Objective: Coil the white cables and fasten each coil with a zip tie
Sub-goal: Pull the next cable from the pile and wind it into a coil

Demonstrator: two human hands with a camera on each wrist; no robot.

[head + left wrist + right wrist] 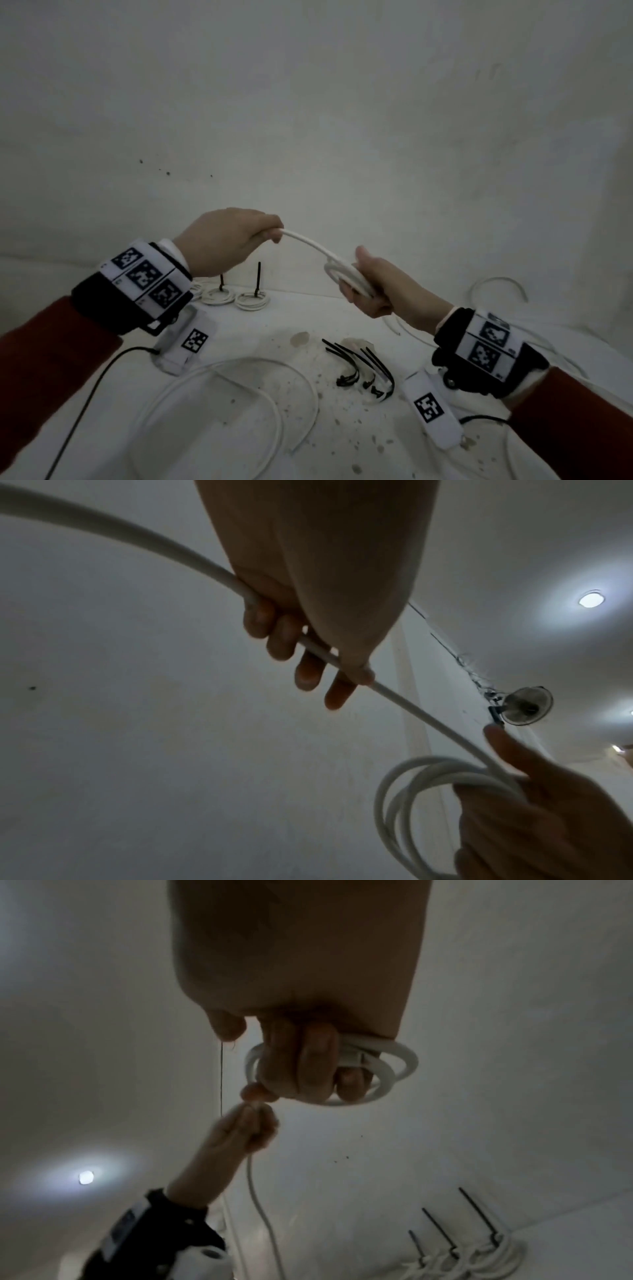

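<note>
Above the table I hold one white cable (308,241) stretched between both hands. My left hand (270,234) grips the straight run, fingers curled round it (301,656), and the free length passes back behind the hand (137,536). Lower and to the right, my right hand (366,284) clasps a small coil (346,277) of about three loops of the same cable, fingers through the loops (308,1069), thumb up. The coil (394,1064) carries no tie. Several black zip ties (363,368) lie loose on the table below the right hand.
Tied coils (219,294) (253,299) with upright black tie tails sit at the back left by the wall. Loose white cables (239,394) sprawl over the stained white table (308,318) in front, another (496,287) at right. Two marker blocks (186,342) (431,407) lie nearby.
</note>
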